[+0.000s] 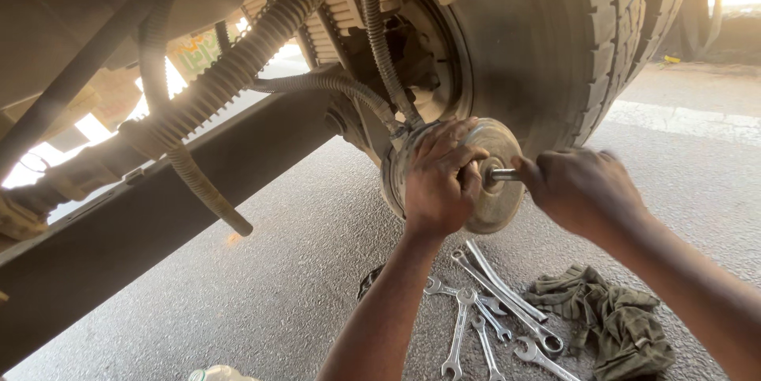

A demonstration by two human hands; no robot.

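Note:
I am under a truck, facing a round metal brake chamber (501, 205) mounted beside the inner tyre (555, 40). My left hand (438, 179) grips the chamber's front face and rim. My right hand (577, 187) is closed around a short metal tool (502, 176) whose shaft enters the hole at the chamber's centre. Corrugated hoses (261, 40) run from the chassis down to the back of the chamber.
Several silver spanners (483, 313) lie on the asphalt below my arms, with a crumpled green rag (614, 321) to their right. A dark chassis beam (158, 222) crosses at left. A pale plastic bottle top (218, 373) shows at the bottom edge.

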